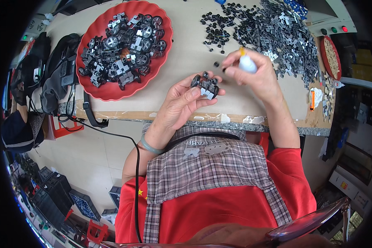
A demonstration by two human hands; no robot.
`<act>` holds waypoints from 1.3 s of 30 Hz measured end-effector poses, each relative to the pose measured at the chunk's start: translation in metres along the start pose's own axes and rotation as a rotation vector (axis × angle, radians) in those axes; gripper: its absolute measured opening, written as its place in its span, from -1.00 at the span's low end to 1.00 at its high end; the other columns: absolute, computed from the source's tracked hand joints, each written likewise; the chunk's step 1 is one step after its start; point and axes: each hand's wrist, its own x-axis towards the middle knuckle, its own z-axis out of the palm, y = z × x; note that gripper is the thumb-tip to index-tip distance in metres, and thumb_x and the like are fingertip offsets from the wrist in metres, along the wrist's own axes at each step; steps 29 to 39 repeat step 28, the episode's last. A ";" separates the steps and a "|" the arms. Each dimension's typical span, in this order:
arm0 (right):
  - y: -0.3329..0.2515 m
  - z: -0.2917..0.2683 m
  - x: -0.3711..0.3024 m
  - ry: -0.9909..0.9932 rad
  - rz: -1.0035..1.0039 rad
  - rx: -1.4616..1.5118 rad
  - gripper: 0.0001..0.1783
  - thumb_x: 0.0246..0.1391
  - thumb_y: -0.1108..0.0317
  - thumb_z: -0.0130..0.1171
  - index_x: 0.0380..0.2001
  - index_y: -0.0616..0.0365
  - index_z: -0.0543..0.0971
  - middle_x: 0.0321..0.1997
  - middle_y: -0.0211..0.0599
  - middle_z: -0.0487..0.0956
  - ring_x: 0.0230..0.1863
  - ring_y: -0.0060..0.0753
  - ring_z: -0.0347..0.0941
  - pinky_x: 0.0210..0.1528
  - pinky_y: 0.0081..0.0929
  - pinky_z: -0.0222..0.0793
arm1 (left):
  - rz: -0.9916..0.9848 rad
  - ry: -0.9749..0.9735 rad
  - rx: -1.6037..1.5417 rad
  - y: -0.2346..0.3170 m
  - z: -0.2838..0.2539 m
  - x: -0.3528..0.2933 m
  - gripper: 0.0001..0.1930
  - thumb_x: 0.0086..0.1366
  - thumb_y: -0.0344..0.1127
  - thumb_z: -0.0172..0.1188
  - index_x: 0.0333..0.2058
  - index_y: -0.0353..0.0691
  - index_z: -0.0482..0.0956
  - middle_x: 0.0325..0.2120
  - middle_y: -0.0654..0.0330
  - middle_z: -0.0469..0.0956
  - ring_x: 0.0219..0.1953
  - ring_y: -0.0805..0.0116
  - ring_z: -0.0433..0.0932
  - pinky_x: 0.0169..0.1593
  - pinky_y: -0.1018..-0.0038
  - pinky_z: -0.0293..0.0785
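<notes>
My left hand (181, 101) grips a small toy car chassis (207, 87), black with silver-grey parts and wheels, above the near part of the table. To its right, my right hand (258, 80) is closed around a small white squeeze bottle (247, 65) with a yellow tip. Its thumb and forefinger pinch what looks like a tiny black part (224, 70), close to the chassis but apart from it. A small black wheel (216, 64) lies on the tabletop just beyond the fingers.
A scalloped red bowl (111, 98) full of wheeled chassis stands at the left. Loose small black wheels (215, 29) and a heap of grey plastic parts (287, 41) cover the far right. An orange tube (312, 100) lies near the right edge. A black cable (137, 173) hangs in front.
</notes>
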 end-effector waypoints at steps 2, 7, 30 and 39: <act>0.001 0.015 -0.009 -0.031 -0.251 -0.176 -0.85 -0.10 0.50 0.28 -0.37 0.24 0.59 -0.36 -0.41 0.57 -0.42 -0.67 0.48 -0.44 -0.68 0.42 | 0.010 -0.022 -0.030 0.000 0.000 0.000 -0.53 0.27 -0.27 0.11 0.08 -0.41 0.29 -0.04 -0.02 0.44 -0.03 0.08 0.50 0.00 0.31 0.52; 0.012 0.022 -0.016 0.085 -0.490 -0.552 -0.67 -0.34 0.61 0.28 -0.36 0.11 0.63 -0.36 -0.32 0.56 -0.39 -0.36 0.55 -0.36 -0.52 0.48 | 0.019 0.004 -0.037 -0.002 -0.001 -0.001 -0.54 0.28 -0.34 0.08 0.10 -0.43 0.27 -0.07 0.02 0.46 -0.03 0.18 0.50 0.04 0.25 0.50; 0.038 0.001 -0.004 -0.154 -0.475 -0.310 -0.77 -0.19 0.50 0.34 -0.35 0.09 0.67 -0.30 -0.37 0.54 -0.26 -0.47 0.51 -0.23 -0.54 0.46 | 0.007 0.017 0.161 -0.005 -0.002 -0.002 -0.49 0.25 -0.20 0.13 0.07 -0.44 0.32 -0.09 -0.09 0.47 -0.06 0.00 0.52 -0.09 0.29 0.57; 0.038 0.001 -0.004 -0.154 -0.475 -0.310 -0.77 -0.19 0.50 0.34 -0.35 0.09 0.67 -0.30 -0.37 0.54 -0.26 -0.47 0.51 -0.23 -0.54 0.46 | 0.007 0.017 0.161 -0.005 -0.002 -0.002 -0.49 0.25 -0.20 0.13 0.07 -0.44 0.32 -0.09 -0.09 0.47 -0.06 0.00 0.52 -0.09 0.29 0.57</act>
